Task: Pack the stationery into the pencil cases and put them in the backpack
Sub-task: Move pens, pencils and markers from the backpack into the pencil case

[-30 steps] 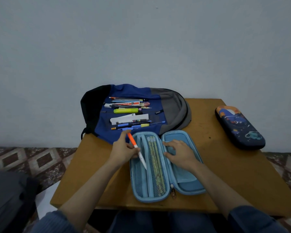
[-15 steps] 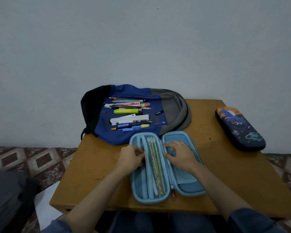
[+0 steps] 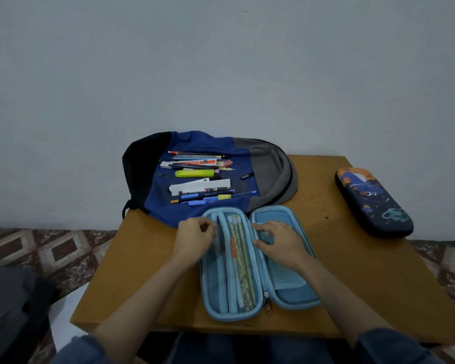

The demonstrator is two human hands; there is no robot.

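The orange pen (image 3: 232,248) has passed from the left hand (image 3: 195,239) into the blue pencil case (image 3: 290,290)'s mesh pocket. That hand's fingers curl at the pocket edge, grip unclear; the right hand (image 3: 279,240) lies flat inside the case. Packing is under way; the next move probably calls for reaching the stationery (image 3: 200,177) on the backpack (image 3: 268,164) behind the case.

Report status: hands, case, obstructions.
Left hand curled at mesh pocket edge, grip unclear; right hand flat on blue pencil case. Orange pen in pocket. Stationery pile on backpack; nothing blocking.

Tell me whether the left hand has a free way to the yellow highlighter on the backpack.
Probably yes: the highlighter lies uncovered atop the backpack, beyond the left hand, only low pens between.
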